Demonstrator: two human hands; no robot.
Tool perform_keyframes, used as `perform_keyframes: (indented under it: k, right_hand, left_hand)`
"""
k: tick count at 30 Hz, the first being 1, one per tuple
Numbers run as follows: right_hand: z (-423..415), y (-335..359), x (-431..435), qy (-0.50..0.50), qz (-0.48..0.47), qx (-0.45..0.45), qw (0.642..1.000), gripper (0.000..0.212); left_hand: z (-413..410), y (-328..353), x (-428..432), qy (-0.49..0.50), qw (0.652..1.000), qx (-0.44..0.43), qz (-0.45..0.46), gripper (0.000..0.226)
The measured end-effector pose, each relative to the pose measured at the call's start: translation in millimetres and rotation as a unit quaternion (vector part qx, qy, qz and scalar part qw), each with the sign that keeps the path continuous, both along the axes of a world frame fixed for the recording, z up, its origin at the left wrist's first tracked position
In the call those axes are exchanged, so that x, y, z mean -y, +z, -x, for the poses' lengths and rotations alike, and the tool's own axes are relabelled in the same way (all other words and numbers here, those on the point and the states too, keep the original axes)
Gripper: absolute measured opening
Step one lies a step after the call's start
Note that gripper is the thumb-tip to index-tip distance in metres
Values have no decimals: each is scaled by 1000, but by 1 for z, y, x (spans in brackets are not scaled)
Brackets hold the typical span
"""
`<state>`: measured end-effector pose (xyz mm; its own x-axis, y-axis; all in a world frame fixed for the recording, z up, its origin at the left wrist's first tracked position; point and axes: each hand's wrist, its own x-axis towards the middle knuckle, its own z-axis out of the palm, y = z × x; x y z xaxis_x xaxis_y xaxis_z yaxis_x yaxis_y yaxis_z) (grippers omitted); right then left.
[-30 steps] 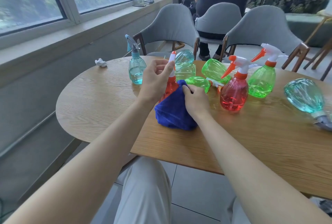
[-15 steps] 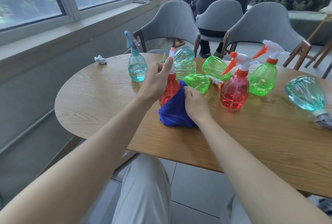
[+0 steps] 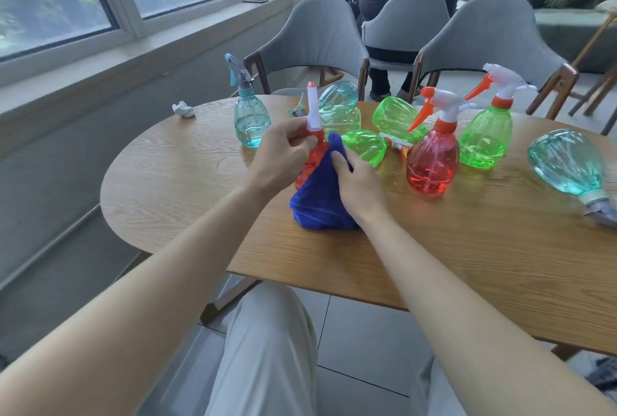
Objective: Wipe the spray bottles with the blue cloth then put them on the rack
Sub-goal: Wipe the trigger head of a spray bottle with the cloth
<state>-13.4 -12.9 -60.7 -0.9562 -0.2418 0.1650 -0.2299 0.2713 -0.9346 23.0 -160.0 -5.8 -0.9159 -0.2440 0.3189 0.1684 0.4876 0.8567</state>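
Observation:
A red spray bottle [image 3: 313,158] with a white nozzle stands on the wooden table [image 3: 467,248] in front of me. My left hand [image 3: 282,155] grips its neck just under the nozzle. My right hand [image 3: 359,188] holds the blue cloth [image 3: 317,205] against the bottle's right side, fingers curled over the fabric. The cloth covers the lower part of the bottle and bunches on the table.
Other bottles stand or lie behind: a blue one [image 3: 250,122] upright at left, a red one [image 3: 432,162] and a green one [image 3: 485,138] upright at right, green ones [image 3: 364,147] lying down, a teal one [image 3: 567,162] lying far right. Grey chairs [image 3: 320,38] ring the table. No rack is in view.
My left hand slid down from the nozzle to the bottle's neck. The cloth under my right hand moved up along the bottle's side.

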Motion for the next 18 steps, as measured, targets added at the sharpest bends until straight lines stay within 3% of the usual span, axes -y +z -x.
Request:
perform_keyframes:
  k: [4, 9, 14, 18]
  right_hand:
    - [1, -1, 0, -45, 27, -5, 999, 28]
    - [-5, 3, 10, 8, 14, -52, 999, 48]
    - [-5, -2, -9, -8, -57, 35, 998, 36]
    - [-7, 12, 0, -22, 0, -13, 1000, 30]
  left_hand:
    - [3, -4, -2, 13, 999, -29, 4, 22]
    - [3, -5, -4, 25, 998, -46, 24, 22]
    - [8, -7, 1, 40, 998, -21, 34, 30]
    - [8, -7, -2, 54, 998, -9, 29, 35]
